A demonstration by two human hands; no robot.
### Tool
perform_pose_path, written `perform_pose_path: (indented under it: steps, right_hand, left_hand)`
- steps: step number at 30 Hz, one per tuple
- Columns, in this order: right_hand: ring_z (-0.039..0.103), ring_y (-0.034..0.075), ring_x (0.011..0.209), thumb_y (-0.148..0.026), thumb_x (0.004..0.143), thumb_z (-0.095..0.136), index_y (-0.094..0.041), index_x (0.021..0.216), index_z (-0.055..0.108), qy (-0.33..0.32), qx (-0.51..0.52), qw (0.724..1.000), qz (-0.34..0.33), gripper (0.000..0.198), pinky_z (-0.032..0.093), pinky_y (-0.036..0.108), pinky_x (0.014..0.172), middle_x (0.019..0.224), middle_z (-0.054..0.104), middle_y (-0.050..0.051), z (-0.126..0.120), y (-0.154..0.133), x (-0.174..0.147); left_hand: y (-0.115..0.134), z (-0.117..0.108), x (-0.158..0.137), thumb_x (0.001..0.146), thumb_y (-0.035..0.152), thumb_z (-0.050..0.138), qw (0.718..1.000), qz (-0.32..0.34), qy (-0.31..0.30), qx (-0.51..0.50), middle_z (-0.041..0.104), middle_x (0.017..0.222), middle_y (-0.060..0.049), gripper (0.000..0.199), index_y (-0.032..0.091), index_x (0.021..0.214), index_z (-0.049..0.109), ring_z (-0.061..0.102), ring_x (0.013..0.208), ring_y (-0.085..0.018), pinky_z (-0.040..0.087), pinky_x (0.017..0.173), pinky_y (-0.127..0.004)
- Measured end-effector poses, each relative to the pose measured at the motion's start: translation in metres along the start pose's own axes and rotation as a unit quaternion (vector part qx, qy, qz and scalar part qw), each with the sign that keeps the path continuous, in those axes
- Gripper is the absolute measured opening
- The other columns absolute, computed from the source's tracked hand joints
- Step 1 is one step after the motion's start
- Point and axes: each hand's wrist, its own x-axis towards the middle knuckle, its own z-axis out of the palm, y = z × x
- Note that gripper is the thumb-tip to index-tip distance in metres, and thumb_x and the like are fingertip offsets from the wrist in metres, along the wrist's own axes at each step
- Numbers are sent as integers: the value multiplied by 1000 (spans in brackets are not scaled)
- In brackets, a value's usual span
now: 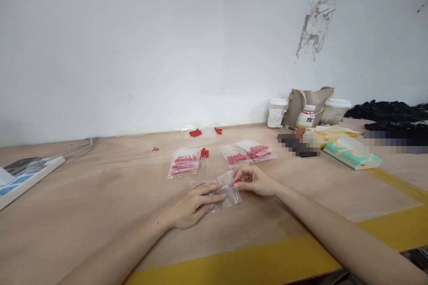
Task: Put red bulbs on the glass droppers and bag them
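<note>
A small clear zip bag (230, 197) lies flat on the table. My left hand (197, 202) rests on it with the fingers stretched out and apart. At the bag's right end, my right hand (254, 180) pinches a thin tool with a red handle (235, 183); its slim shaft points left over or into the bag, I cannot tell which. Beyond my hands, several loose red-handled tools (204, 153) with thin shafts lie beside a stack of filled bags (183, 162). More filled bags (249, 152) are fanned out to the right.
Bags with red pieces (195, 132) lie near the wall. On the left is a power strip (31, 180) with a phone (22, 164). A bottle (305, 121), a lidded cup (277, 113), a grey bag (312, 102) and a tissue pack (352, 152) stand or lie right.
</note>
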Motion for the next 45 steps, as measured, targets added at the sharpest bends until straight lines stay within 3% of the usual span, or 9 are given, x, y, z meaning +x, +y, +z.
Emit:
perform_pose_path:
  steps: [6, 10, 16, 20, 24, 31, 37, 41, 45]
  right_hand:
    - [51, 8, 60, -42, 61, 69, -18, 71, 47, -39, 69, 996, 35, 34, 42, 22, 60, 68, 53, -4, 9, -1, -2]
    - [53, 8, 63, -36, 61, 70, -16, 70, 50, -27, 43, 998, 24, 30, 41, 21, 62, 69, 56, -3, -1, 3, -2]
    - [56, 11, 64, -31, 56, 74, -14, 69, 59, -36, -8, 999, 34, 27, 43, 25, 63, 70, 62, 1, -23, 11, -7]
    - [54, 11, 62, -33, 58, 73, -14, 66, 61, -17, -58, 998, -10, 24, 42, 24, 60, 70, 61, 1, -20, 13, -5]
    - [55, 13, 67, -38, 69, 64, -16, 77, 68, -14, -123, 991, -60, 23, 43, 25, 62, 74, 63, 3, -10, 11, -1]
    - [54, 15, 78, -33, 79, 52, -21, 92, 68, -44, -289, 951, -98, 24, 41, 27, 71, 88, 62, 5, -14, 5, -4]
    - [48, 11, 53, -26, 72, 53, -14, 72, 63, 192, -335, 923, 7, 16, 35, 22, 50, 61, 60, 2, -33, 2, 6]
    - [54, 11, 61, -18, 68, 53, -15, 66, 60, 166, -372, 913, 16, 8, 38, 21, 57, 67, 63, 2, -17, -15, 38]
    - [57, 15, 71, -20, 66, 55, -15, 70, 60, 173, -405, 891, 109, 9, 39, 21, 61, 76, 65, 6, 15, -18, 89]
  left_hand:
    - [2, 0, 1, 90, 21, 37, 998, 6, 19, -52, 36, 137, -1, 44, 30, 133, 31, 34, 124, -18, 27, 102, -36]
    - [-1, -4, -4, 88, 27, 42, 993, -48, 57, -86, 42, 132, -4, 44, 26, 131, 33, 38, 120, -19, 32, 100, -35]
    - [-10, -9, -16, 84, 34, 49, 988, -119, 41, -93, 51, 124, -2, 42, 28, 125, 42, 49, 110, -20, 38, 94, -35]
    - [-9, -8, -16, 82, 36, 51, 986, -126, 44, -98, 53, 122, -2, 42, 29, 123, 44, 52, 105, -20, 40, 91, -36]
    - [-8, -8, -15, 83, 37, 50, 988, -114, 48, -95, 53, 122, -2, 41, 27, 123, 46, 52, 106, -21, 41, 90, -35]
    - [-14, -7, -14, 84, 35, 50, 990, -94, 49, -94, 53, 122, -2, 39, 26, 122, 48, 49, 111, -20, 38, 94, -35]
    - [-18, -5, -15, 84, 35, 49, 992, -82, 38, -92, 49, 127, -4, 38, 26, 121, 50, 44, 117, -21, 34, 99, -39]
    - [-20, -7, -16, 84, 35, 50, 993, -70, 33, -85, 50, 125, -5, 37, 26, 120, 51, 44, 117, -20, 31, 101, -41]
    - [-22, -8, -16, 84, 34, 50, 993, -62, 36, -93, 52, 124, -5, 35, 25, 118, 53, 46, 116, -20, 32, 101, -40]
